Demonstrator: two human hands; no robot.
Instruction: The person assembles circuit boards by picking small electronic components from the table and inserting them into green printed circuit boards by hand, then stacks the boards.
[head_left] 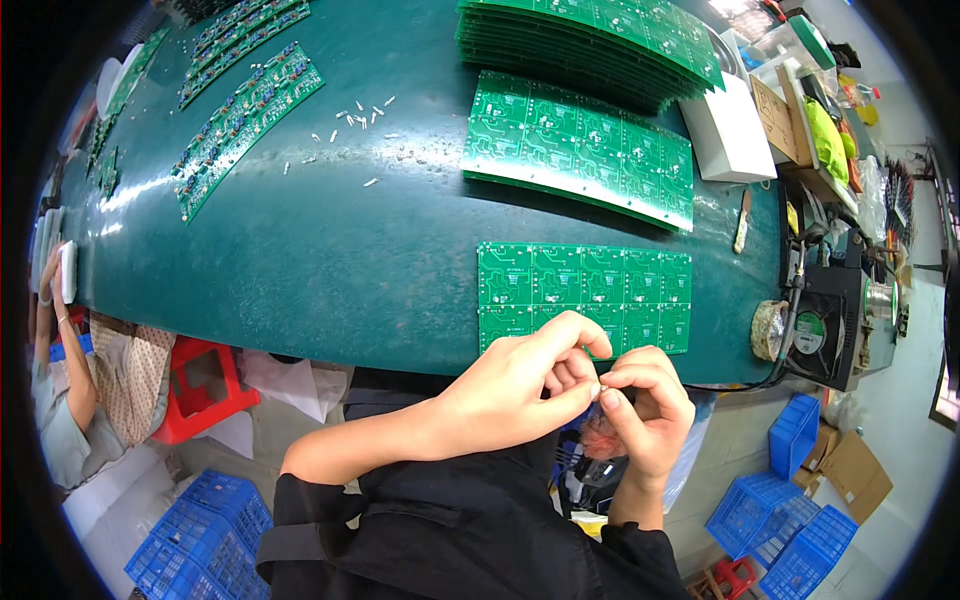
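My left hand (520, 375) and my right hand (652, 405) meet at the table's near edge, fingertips pinched together. Whatever is between them is too small to make out. Just beyond lies a green circuit board panel (585, 285), flat on the table, its near edge partly covered by my left hand. Farther back rests a low stack of similar green panels (580, 145). A taller stack of panels (600, 45) rises behind that one. Small pale slender pieces (360, 118) are scattered on the table to the left of the stacks.
Populated board strips (245, 125) lie on the green table (330, 260) at far left. A white box (728, 135), a tape roll (769, 330) and a black fan unit (825, 325) line the right side. Blue crates (765, 515) and a red stool (205, 390) stand below. Another person's arm (75, 365) shows at left.
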